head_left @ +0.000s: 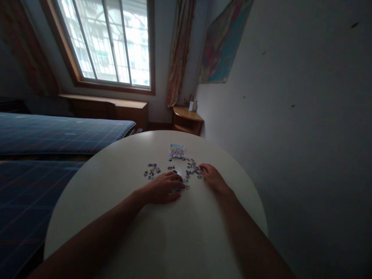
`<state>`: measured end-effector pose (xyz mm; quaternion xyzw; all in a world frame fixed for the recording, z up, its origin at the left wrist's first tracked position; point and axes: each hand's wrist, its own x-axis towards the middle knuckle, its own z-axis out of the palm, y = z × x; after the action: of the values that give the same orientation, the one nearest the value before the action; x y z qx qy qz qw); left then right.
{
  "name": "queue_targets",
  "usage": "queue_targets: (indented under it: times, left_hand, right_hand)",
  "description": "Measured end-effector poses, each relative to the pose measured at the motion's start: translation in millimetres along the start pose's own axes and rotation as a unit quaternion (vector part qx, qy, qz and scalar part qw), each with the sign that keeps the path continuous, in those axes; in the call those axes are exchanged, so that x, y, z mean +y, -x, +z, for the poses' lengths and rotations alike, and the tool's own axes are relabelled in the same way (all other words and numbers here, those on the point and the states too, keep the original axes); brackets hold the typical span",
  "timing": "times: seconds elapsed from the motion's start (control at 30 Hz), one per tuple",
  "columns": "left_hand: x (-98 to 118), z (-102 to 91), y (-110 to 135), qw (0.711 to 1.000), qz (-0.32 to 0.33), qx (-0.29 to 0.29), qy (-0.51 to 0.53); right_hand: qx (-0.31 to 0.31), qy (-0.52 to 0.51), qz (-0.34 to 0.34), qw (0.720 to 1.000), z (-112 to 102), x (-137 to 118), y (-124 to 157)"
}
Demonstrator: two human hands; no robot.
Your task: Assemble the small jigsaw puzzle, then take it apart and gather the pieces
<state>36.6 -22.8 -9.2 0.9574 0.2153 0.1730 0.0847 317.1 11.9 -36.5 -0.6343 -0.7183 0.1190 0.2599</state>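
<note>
At a round white table (116, 217) beside a bed with a blue checked cover (58, 131), a person works over scattered jigsaw pieces in dim window light. Furthest left on the tabletop lies a small cluster of pieces (151, 171), apart from both hands. Next to it, the left hand (162, 190) rests palm down, fingers stretched flat and close together, their tips lying over a few loose pieces (178, 188); it grips nothing that shows. Beyond the fingertips, the main scatter of pieces (192, 169) spreads toward a small printed picture card (176, 151) lying flat further back on the table. At right, the right hand (212, 177) sits at the edge of that scatter, fingers curled down onto the pieces; whether it pinches one cannot be told in this light. The work appears to be at the sorting stage: pieces are loose and spread, with no joined section to be made out. Picking one out would call for a fine fingertip pinch, since the pieces are small, flat and crowded together.
</note>
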Motion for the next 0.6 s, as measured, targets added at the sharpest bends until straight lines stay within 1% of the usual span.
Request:
queue_targets:
  times: [0.6]
  left_hand:
    - [-0.5, 0.0, 0.7, 1.000, 0.000, 0.004, 0.006]
  right_hand:
    - [-0.002, -0.004, 0.013, 1.000, 3.9, 4.6, -3.0]
